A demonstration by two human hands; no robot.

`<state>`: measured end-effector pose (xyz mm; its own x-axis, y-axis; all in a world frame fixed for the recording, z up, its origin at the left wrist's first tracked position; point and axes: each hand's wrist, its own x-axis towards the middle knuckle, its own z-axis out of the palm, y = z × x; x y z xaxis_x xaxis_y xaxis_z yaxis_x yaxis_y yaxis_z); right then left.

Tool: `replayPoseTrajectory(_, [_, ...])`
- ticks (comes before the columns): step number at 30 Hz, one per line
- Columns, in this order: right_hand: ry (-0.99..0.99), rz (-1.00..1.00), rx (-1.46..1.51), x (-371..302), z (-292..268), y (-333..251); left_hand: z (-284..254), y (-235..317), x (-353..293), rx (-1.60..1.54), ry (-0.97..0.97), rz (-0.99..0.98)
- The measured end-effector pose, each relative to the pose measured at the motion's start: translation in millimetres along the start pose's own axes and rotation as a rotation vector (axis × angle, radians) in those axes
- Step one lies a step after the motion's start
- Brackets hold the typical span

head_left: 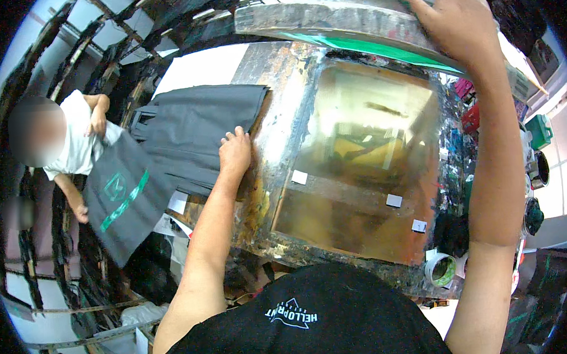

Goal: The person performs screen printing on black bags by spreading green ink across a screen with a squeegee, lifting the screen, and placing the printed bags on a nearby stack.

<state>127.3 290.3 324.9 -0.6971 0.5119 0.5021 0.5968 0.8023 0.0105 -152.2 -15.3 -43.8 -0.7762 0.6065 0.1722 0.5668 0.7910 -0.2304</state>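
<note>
My right hand (459,20) grips the rim of a raised, ink-stained screen printing frame (332,21), whose green mesh shows along its lower side. My left hand (235,155) rests on the right edge of a stack of flat dark grey bags (192,114), its fingers slightly apart. Below the raised frame lies a glossy, yellowish-brown printing board (363,204), with small white pads stuck on it. On the left, a person in a white top holds a dark grey bag (126,199) with a green emblem and stripe.
Black ink-crusted racks (58,210) stand along the left behind the person. An open tub with green inside (440,270) sits at the table's near right corner. Several cans and a green container (539,131) line the right side. A white sheet (202,68) lies beyond the stack.
</note>
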Motion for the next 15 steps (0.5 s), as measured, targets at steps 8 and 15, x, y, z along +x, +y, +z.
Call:
replayPoseTrajectory(8, [-0.043,-0.065,0.059,3.4,6.8,15.2,-30.0,-24.8,26.7,-0.164,0.0,-0.114])
replayPoseTrajectory(15, [-0.006,-0.054,0.041,-2.0,5.8,15.4,-62.2,-41.0,43.5,-0.242,0.081,-0.07])
